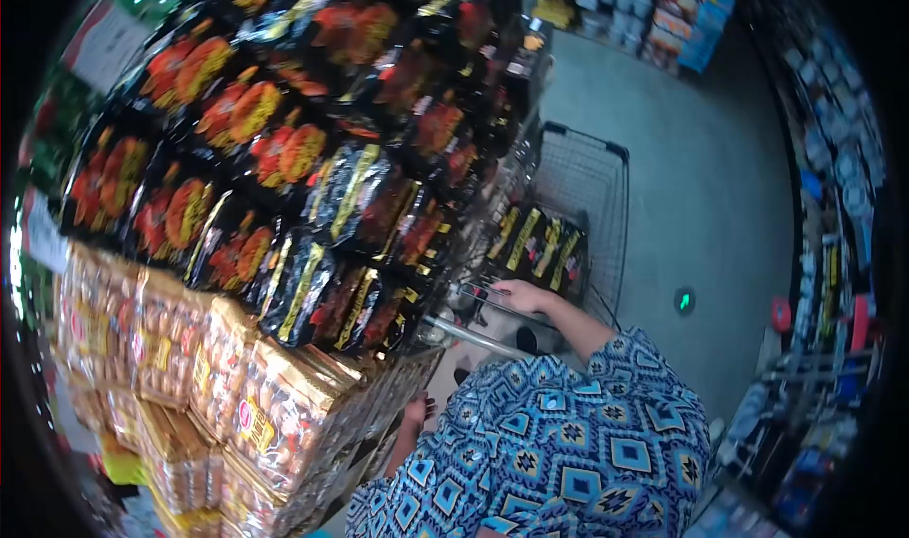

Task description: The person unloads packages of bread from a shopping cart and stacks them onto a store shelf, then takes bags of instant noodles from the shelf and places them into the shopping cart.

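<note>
My right hand (519, 295) reaches over the near end of a wire shopping cart (620, 206), its fingers closed on a metal bar there. Inside the cart lie several black packs with yellow stripes (540, 246). The cart's grey handle bar (478, 336) crosses just in front of my body. My left hand (419, 409) hangs low at my side, fingers loosely curled and apart, with nothing visible in it. It is nearest to the clear-wrapped packs with golden tops (270, 401).
A tall stack of black packs with red and orange pictures (279, 150) stands close on the left. Grey floor (701, 178) stretches to the right, bearing a round green arrow light (685, 300). Loaded shelves (843, 188) line the far right; more goods (682, 12) stand ahead.
</note>
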Motion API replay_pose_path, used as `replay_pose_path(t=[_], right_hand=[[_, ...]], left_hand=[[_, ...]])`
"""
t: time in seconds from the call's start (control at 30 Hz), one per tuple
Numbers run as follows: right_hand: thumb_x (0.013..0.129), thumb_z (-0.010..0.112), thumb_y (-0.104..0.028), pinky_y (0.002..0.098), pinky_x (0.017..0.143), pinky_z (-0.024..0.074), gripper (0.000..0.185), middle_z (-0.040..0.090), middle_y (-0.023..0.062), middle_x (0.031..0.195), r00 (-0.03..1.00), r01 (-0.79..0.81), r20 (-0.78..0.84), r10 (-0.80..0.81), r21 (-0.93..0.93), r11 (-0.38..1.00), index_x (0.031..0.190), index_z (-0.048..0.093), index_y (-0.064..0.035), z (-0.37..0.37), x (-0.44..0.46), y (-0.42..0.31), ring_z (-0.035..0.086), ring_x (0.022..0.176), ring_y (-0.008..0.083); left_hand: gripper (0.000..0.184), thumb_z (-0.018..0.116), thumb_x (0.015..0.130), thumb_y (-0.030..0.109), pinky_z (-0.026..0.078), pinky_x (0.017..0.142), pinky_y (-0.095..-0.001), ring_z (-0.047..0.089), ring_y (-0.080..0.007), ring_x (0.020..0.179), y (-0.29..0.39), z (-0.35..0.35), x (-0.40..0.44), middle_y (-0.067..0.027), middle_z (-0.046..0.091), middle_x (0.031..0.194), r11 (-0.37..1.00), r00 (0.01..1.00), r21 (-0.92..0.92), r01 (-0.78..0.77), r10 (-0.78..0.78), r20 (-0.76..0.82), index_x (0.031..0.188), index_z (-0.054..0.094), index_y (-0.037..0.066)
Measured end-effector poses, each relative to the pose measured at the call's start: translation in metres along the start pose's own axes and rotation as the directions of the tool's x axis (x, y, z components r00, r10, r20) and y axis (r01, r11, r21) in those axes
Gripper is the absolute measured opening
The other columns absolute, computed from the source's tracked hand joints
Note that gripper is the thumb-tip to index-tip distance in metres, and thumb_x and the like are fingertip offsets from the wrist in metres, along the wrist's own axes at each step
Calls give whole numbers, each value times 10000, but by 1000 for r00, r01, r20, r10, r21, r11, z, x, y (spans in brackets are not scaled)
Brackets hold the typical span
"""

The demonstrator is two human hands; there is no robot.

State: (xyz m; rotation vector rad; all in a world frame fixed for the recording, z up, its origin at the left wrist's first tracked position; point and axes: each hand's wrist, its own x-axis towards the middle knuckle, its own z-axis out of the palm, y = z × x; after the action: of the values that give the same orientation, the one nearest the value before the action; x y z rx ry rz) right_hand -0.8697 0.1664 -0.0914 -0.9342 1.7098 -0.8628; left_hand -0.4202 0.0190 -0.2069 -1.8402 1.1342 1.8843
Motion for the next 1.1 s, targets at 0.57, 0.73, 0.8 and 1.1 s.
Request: replay_pose_path(t=[0.57, 0.73, 0.8, 1.1], right_hand=[[866, 606, -177, 357, 985, 414, 414, 605, 172, 1222, 1000, 3, 31, -3, 15, 1000, 1267, 570, -81, -39, -55, 26, 568, 1125, 282], [839, 632, -157, 362, 969, 426, 418, 607, 176, 1201, 999, 9, 52, -11, 39, 999, 1246, 579, -77, -58, -66, 31, 566, 1122, 294], [828, 641, -157, 386, 963, 430, 417, 584, 187, 1178, 1000, 28, -11, -29, -84, 996, 1231, 563, -82, -63, -72, 29, 555, 1102, 340], [874, 573, -323, 491, 924, 415, 429, 600, 195, 1102, 940, -252, -332, 72, -542, 802, 1216, 520, -69, -55, -51, -4, 569, 1043, 385]], left_hand=[[692, 298, 948, 634, 526, 730, -361, 643, -298, 881, 187, 174, -94, -162, 628, 1028, 814, 875, -566, -131, 363, 319, 1224, 459, 21], [504, 332, 997, 502, 504, 626, -328, 658, -276, 815, 187, 202, -99, -131, 658, 960, 877, 926, -446, -176, 301, 227, 1169, 490, 56], [467, 312, 1009, 473, 503, 618, -335, 660, -264, 782, 197, 215, -105, -123, 666, 917, 897, 937, -384, -219, 303, 172, 1135, 498, 64], [528, 328, 999, 505, 569, 673, -358, 651, -240, 801, 217, 211, -74, -148, 635, 950, 875, 815, -464, -137, 366, 449, 1254, 460, 61]])
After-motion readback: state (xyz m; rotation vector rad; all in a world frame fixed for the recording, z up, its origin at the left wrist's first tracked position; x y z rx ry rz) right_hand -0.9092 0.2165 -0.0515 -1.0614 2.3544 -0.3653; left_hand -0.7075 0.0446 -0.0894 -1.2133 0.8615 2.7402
